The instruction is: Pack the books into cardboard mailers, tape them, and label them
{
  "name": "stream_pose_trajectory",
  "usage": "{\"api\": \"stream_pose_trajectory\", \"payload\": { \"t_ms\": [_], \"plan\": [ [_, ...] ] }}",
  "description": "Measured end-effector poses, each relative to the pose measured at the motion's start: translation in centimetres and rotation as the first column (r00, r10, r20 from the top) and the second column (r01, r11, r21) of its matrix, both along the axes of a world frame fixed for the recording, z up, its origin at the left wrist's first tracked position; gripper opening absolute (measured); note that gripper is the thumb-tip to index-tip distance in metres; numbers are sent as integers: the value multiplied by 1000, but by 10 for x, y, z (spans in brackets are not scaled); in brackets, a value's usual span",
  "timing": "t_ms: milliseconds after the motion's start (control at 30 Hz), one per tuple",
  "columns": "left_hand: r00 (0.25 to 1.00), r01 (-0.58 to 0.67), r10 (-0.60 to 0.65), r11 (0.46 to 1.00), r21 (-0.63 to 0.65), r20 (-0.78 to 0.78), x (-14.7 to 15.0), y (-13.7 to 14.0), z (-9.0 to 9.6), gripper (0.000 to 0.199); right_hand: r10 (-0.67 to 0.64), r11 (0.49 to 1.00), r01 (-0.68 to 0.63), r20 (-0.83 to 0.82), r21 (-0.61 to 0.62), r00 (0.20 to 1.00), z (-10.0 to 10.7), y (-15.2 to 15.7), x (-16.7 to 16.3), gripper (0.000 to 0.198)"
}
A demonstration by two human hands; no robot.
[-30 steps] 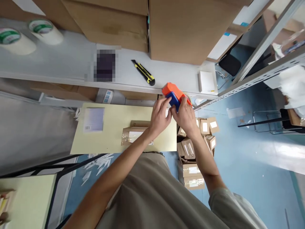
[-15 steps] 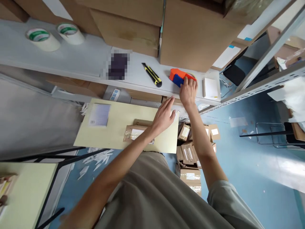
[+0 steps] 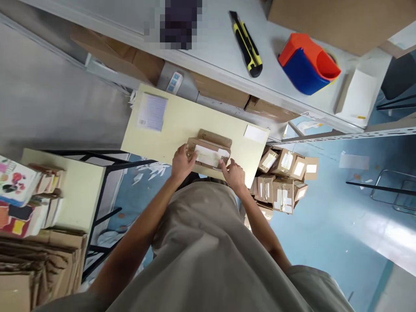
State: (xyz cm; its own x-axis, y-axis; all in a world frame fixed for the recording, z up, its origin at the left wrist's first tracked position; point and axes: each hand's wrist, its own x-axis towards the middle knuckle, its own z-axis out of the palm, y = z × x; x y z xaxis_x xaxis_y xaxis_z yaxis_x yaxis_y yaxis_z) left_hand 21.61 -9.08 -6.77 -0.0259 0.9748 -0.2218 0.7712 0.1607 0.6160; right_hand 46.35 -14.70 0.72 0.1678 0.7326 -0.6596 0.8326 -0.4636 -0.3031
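So the small cardboard box (image 3: 208,154) is a flat brown carton with a white label stuck across its top and what looks like clear tape or plastic shining over it. It lies flat on the pale yellow table (image 3: 182,125), close to that table's near edge and roughly mid-width. A second brown piece of cardboard sits touching it on the far side.

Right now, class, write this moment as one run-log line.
left hand: grips box end | right hand: grips other end | box: on yellow table | tape dispenser, knife: on shelf
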Motion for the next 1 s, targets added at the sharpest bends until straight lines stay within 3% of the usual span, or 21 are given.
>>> {"api": "stream_pose_trajectory", "payload": {
  "t_ms": [167,300,400,467,600,700,833,1000],
  "plan": [
    [996,-53,56,997,50,-63,41,0,-3,117,-56,998,58,91,-20,994,-14,12,-21,73],
    [984,-125,128,992,31,-127,54,6,-9,124,-102,994,106,123,-26,987,-26,21,-24,76],
    [985,-152,153,988,22,-76,42,13,-18,112,-141,990,142,108,-5,984,-37,18,-20,59],
    [984,-173,172,985,8,46,27,19,-25,96,-180,983,177,61,45,982,-45,12,-15,45],
    [901,-245,285,957,-158,326,-3,34,-37,66,-224,956,235,-82,177,971,-62,0,-11,32],
    [889,-231,303,944,-235,343,-15,40,-37,42,-265,937,272,-62,220,962,-65,-3,-15,29],
    [929,-105,170,973,-206,328,-29,46,-25,30,-296,932,289,0,220,955,-52,-4,-24,34],
    [912,45,14,990,-136,411,-64,57,-3,32,-315,902,297,8,315,949,-18,-8,-37,36]
  ]
}}
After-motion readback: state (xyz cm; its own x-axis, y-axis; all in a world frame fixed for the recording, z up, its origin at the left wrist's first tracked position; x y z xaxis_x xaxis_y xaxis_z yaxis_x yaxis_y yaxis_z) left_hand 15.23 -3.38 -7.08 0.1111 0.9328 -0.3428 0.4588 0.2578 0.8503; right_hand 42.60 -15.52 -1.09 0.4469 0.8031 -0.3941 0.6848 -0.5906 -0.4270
